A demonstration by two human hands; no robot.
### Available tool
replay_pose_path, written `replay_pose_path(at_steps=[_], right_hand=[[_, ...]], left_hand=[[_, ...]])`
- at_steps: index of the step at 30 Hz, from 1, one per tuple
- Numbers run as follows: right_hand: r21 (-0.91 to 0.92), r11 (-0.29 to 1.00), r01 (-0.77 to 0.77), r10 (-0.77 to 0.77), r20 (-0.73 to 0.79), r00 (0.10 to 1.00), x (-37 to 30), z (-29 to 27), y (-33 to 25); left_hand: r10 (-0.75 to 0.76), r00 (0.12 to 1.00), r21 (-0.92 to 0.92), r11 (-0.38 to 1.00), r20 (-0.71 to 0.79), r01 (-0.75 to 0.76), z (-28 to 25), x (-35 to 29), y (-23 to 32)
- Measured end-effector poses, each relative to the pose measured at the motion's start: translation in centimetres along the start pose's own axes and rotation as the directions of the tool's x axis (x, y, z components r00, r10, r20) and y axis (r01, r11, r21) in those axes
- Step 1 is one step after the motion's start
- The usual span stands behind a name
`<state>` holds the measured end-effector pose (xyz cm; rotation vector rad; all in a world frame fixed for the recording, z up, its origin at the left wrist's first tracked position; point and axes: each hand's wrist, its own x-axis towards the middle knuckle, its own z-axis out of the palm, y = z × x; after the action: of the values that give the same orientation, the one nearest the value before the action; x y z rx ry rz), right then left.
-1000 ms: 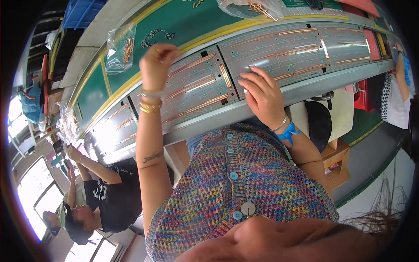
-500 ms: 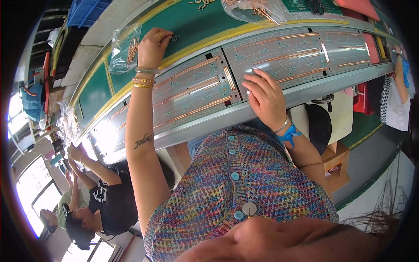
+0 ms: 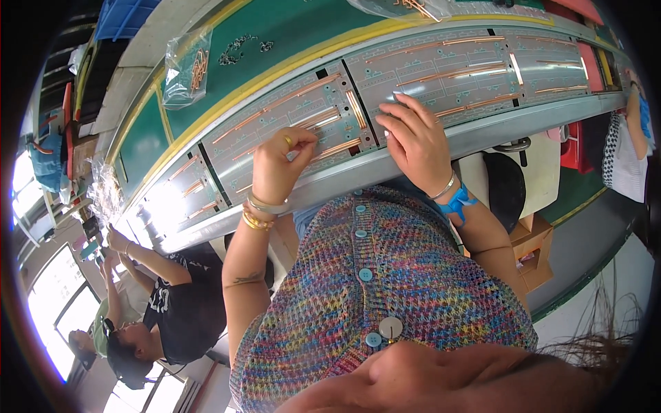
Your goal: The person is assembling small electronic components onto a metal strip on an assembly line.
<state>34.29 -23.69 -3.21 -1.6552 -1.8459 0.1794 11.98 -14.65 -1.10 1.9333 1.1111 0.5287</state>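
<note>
My left hand (image 3: 281, 164) is over a grey circuit board (image 3: 265, 127) with copper bars along it, thumb and fingertips pinched together. Whatever is between those fingertips is too small to make out. My right hand (image 3: 415, 143) hovers at the near edge of the neighbouring board (image 3: 406, 76), its fingers loosely apart and holding nothing visible. Beyond the boards, small dark metal pieces (image 3: 235, 51) lie loose on the green bench top (image 3: 289, 31). A clear plastic bag (image 3: 184, 76) of bent copper pieces lies to their left.
A metal rail (image 3: 344, 168) runs along the bench's near edge. Another bag of copper pieces (image 3: 406, 8) lies at the far side. Co-workers sit at the left, one in a black shirt (image 3: 196, 303); another person's arm (image 3: 635, 124) shows at far right. A black stool (image 3: 504, 193) stands nearby.
My left hand has come back from the small dark pieces to the near board, still pinched. Those pieces are now uncovered. My right hand has barely moved.
</note>
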Motion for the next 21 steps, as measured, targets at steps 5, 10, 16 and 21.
replay_pose_path(at_steps=[5,10,16,21], right_hand=[[0.036,0.999,-0.021,0.021,-0.023,1.000,0.1,0.2,-0.1],[0.029,0.999,-0.032,0.033,-0.034,0.999,-0.1,0.4,-0.1],[0.036,0.999,-0.027,0.029,-0.041,0.999,-0.3,0.5,0.0],[0.044,0.999,-0.021,0.023,-0.044,0.999,-0.3,0.3,0.0]], left_hand=[[0.033,0.994,0.102,0.995,-0.100,-0.023,0.7,-0.7,0.0],[-0.051,0.994,0.096,0.994,-0.098,0.061,0.7,-1.0,0.1],[-0.083,0.993,0.061,0.994,-0.085,0.088,0.5,-2.1,0.1],[-0.077,0.996,0.095,0.992,-0.049,0.081,1.2,-3.7,0.6]])
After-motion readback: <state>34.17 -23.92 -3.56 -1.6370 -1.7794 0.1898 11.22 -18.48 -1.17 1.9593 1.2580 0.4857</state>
